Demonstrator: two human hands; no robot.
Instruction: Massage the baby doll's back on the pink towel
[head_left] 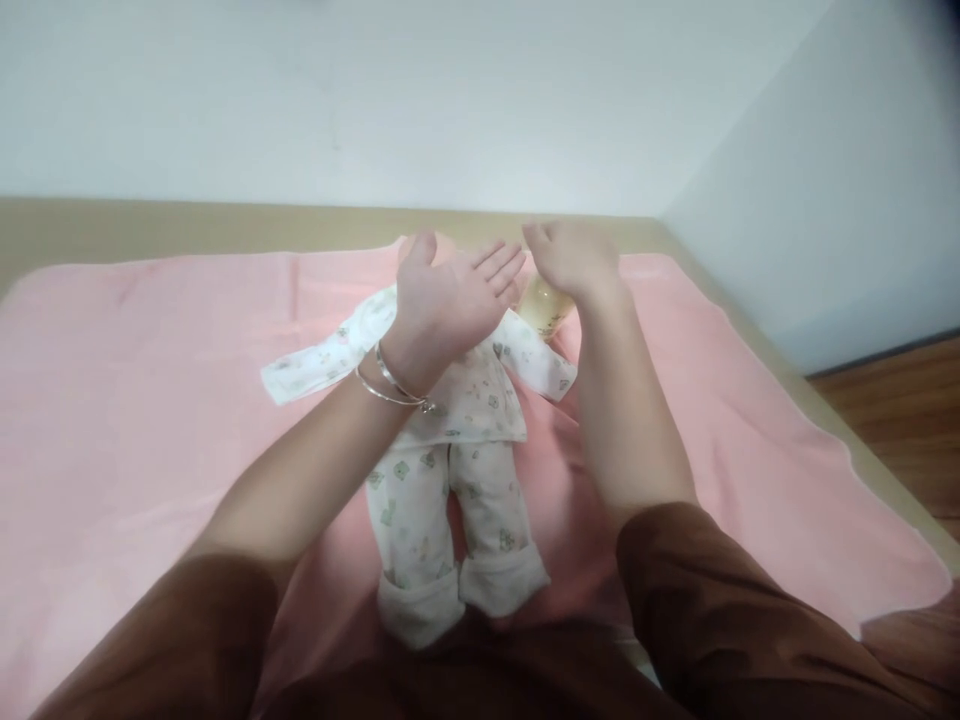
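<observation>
My left hand (457, 300) is raised with the palm up and the fingers stretched out; nothing lies on it. Two silver bangles circle that wrist. To its right, my right hand (574, 262) hangs bent at the wrist, with its back towards me and most of its fingers hidden. Just below it shows a clear bottle (545, 308) with a yellowish tint; whether the hand touches it I cannot tell. Behind and under my left hand lies a doll-like figure in a white patterned top (480, 400) and matching trousers (416, 510) with rolled cuffs. Its head is mostly hidden.
A pink cloth (187, 400) with some creases covers most of the tan surface (225, 225). White walls (337, 110) meet at a corner behind and to the right. Brown wooden flooring (900, 420) shows past the right edge.
</observation>
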